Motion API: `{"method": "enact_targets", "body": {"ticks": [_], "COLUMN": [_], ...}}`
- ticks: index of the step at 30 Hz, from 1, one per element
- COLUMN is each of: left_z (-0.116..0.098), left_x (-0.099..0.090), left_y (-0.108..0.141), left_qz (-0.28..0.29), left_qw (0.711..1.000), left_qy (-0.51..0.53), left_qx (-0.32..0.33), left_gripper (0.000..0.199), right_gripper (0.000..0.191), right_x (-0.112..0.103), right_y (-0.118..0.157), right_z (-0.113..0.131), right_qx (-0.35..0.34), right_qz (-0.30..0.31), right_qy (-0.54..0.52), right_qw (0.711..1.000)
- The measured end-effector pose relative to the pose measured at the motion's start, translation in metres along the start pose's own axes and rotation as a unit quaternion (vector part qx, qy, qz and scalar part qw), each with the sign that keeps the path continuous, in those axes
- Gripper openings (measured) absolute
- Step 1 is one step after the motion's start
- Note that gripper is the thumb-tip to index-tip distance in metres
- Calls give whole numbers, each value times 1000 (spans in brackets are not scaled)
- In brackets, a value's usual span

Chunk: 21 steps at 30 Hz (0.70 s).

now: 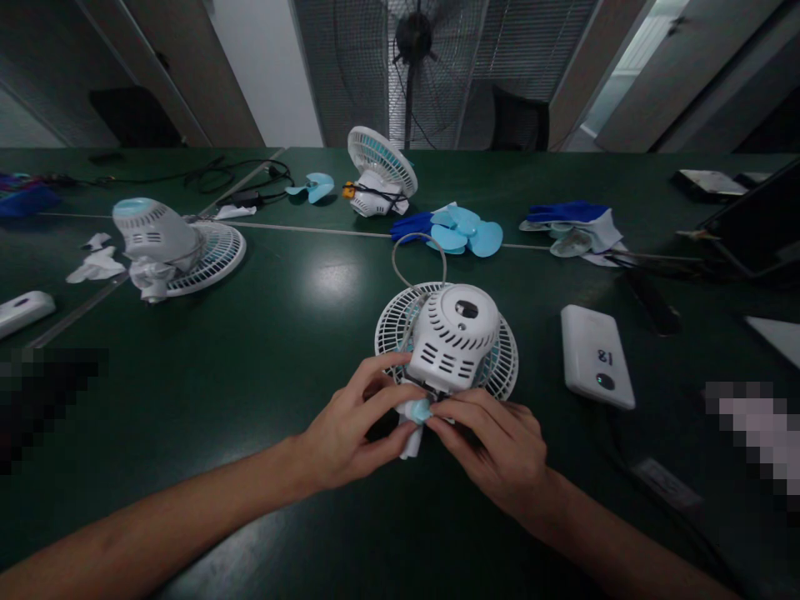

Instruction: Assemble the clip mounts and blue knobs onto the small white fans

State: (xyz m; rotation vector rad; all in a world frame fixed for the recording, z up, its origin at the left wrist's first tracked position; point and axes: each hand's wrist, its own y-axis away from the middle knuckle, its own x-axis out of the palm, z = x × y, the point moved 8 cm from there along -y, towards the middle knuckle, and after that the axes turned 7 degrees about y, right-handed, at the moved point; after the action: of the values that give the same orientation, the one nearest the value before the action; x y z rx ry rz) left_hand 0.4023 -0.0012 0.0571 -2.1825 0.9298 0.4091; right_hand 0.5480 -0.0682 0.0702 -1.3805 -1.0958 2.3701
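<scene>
A small white fan (459, 333) lies grille-down on the dark green table, its vented motor housing facing up and a thin grey cord looping behind it. At the near end of the housing, my right hand (493, 442) pinches a light blue knob (420, 410) between thumb and fingers. My left hand (359, 421) closes on the white clip base (411, 440) around that knob from the other side, one finger reaching up to the housing. Fingers partly cover the joint between base and housing.
Another white fan (162, 242) lies at left, a third (381, 175) at the back. Light blue fan blades (466, 231) rest near blue-and-white gloves (575, 225). A white power bank (597, 356) sits at right; a black cable (243, 171) lies far left.
</scene>
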Motion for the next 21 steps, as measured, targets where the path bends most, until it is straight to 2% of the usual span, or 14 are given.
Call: {"method": "enact_targets", "body": {"ticks": [5, 10, 14, 19, 21], "left_z": [0, 2, 1, 0, 0], "left_x": [0, 1, 1, 0, 0], "left_y": [1, 2, 2, 1, 1], "left_qz": [0, 1, -2, -3, -1], "left_qw": [1000, 1000, 1000, 1000, 1000], "left_qy": [-2, -9, -7, -7, -10], "left_qx": [-2, -2, 3, 4, 3], "left_gripper": [38, 39, 38, 38, 37], "right_gripper": [2, 10, 2, 13, 11], "right_x": [1, 1, 5, 12, 12], "right_y": [-1, 2, 2, 5, 5], "right_z": [0, 1, 1, 5, 7], "right_qx": [5, -11, 11, 23, 13], "right_qz": [-2, 1, 14, 31, 36], "right_qy": [-12, 16, 15, 12, 15], "right_qw": [1000, 1000, 1000, 999, 999]}}
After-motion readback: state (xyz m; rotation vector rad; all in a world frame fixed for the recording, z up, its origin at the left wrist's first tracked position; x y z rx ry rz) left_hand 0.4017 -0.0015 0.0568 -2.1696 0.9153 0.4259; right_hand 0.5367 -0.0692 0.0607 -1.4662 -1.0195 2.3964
